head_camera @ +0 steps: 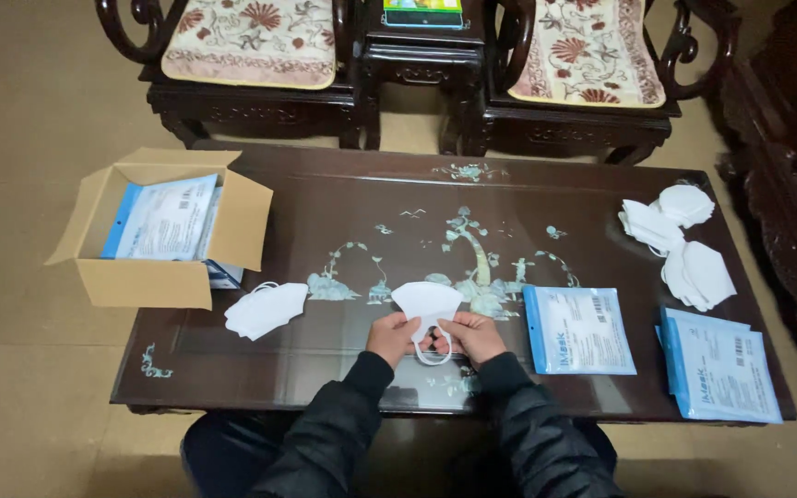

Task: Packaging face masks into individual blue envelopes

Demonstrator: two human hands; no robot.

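Both arms are seen extended forward from the lower edge of the view, clad in dark padded sleeves, and are angled inward so that the wrists converge near the centre. The left hand (pixel 392 337) and the right hand (pixel 473 336) are held close together, side by side, at about the same height. Fingers of both hands are curled and pinched shut, thumbs uppermost. Knuckles are turned outward. A narrow gap is left between the hands.
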